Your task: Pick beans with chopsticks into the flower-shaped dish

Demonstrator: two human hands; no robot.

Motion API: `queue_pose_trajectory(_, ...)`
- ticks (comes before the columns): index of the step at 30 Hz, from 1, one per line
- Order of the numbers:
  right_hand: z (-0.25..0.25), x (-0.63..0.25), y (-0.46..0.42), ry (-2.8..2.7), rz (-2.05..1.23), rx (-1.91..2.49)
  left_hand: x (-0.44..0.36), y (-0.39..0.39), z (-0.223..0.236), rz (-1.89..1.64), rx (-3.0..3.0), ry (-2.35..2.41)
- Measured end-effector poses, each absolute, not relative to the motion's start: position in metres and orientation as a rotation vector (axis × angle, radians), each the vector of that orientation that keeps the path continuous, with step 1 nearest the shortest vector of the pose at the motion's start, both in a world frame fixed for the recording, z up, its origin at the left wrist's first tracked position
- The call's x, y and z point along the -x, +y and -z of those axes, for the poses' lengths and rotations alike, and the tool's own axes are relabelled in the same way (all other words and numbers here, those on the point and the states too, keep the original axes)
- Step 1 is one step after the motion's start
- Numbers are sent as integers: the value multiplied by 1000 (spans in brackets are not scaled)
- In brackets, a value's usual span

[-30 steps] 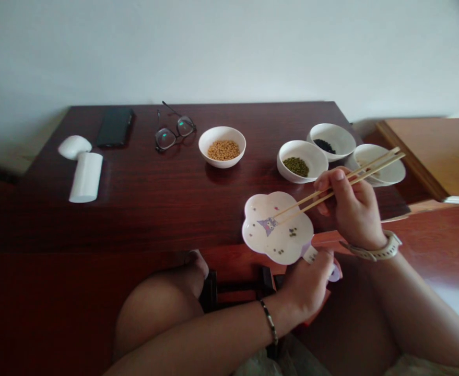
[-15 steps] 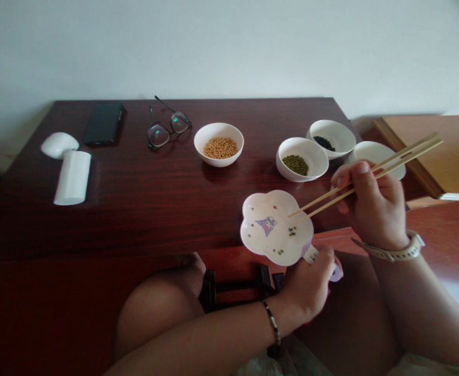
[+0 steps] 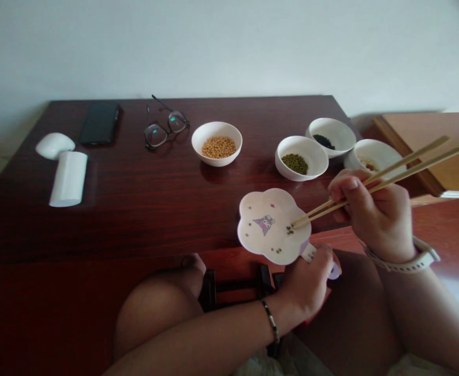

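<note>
My left hand (image 3: 307, 284) is wrapped round the short handle of a white flower-shaped dish (image 3: 252, 240), which has a purple cartoon print and several green beans (image 3: 290, 232) on it. My right hand (image 3: 378, 214) holds a pair of wooden chopsticks (image 3: 413, 169). Their tips are close together at the small cluster of beans on the dish's right side; whether a bean is between them I cannot tell. Just beyond the dish stands a white bowl of green beans (image 3: 295, 164).
Around it are a bowl of yellow beans (image 3: 218, 148), a bowl of black beans (image 3: 324, 142) and a partly hidden white bowl (image 3: 376, 151). Eyeglasses (image 3: 166, 130), a black box (image 3: 101, 124) and a white cylinder (image 3: 68, 178) with a rounded piece (image 3: 55, 145) lie further left. A wooden board (image 3: 440, 146) is at right.
The chopsticks' tips have moved down onto the bean cluster and come closer together. My right hand has shifted slightly right and down, uncovering more of the rightmost bowl. My left hand stays on the handle.
</note>
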State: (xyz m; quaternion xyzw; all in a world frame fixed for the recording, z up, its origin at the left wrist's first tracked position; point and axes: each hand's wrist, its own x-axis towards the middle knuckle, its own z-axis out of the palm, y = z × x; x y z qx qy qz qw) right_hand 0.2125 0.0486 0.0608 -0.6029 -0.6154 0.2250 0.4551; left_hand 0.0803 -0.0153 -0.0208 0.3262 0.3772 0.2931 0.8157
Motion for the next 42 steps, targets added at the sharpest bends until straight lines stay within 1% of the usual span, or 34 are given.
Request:
queue_pose_trajectory(8,-60,-209,49,-1559,-445,1434,-79,-15,20,-631,-718,810)
queue_pose_trajectory(12,-60,-204,57,-1339,-403,1285,-80,-15,19,-633,-693,808)
queue_pose_trajectory(18,-58,-222,96,-1050,-154,988,-83,-11,15,-616,-596,814)
queue_pose_trajectory(23,-52,-239,125,-976,-39,991,-84,-7,13,-661,-595,800)
queue_pose_trajectory(28,-52,-234,117,-1022,-88,1056,-85,-3,15,-691,-619,785)
queue_pose_trajectory(36,-58,-216,70,-1197,-533,1301,-80,-3,13,-740,-638,769)
queue_pose_trajectory(42,-50,-218,63,-1313,-606,1377,-82,-3,13,-726,-621,783)
